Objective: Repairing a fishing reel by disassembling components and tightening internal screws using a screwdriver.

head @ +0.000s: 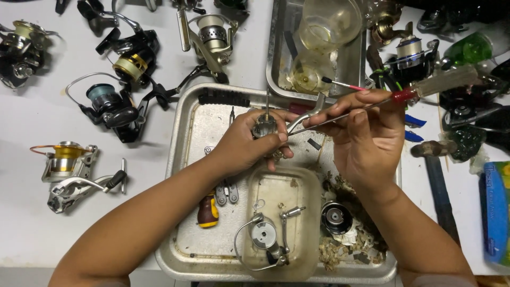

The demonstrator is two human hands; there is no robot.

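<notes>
My left hand (248,142) grips a small metal fishing reel body (264,125) above a steel tray (183,138). A thin shaft sticks up from the reel body, and its bent foot points right. My right hand (366,133) holds a screwdriver (425,90) with a clear and red handle. Its thin metal blade runs left to the reel body, where the tip touches it. A red-handled brush (340,84) lies just above my right fingers.
In the tray lie a clear plastic tub (276,196) with reel parts, a black spool (336,217), pliers (227,192), a black comb-like brush (223,98) and dirty scraps. Several fishing reels (69,172) lie left on the white table. A second tray (276,58) with bowls is behind. Tools lie right.
</notes>
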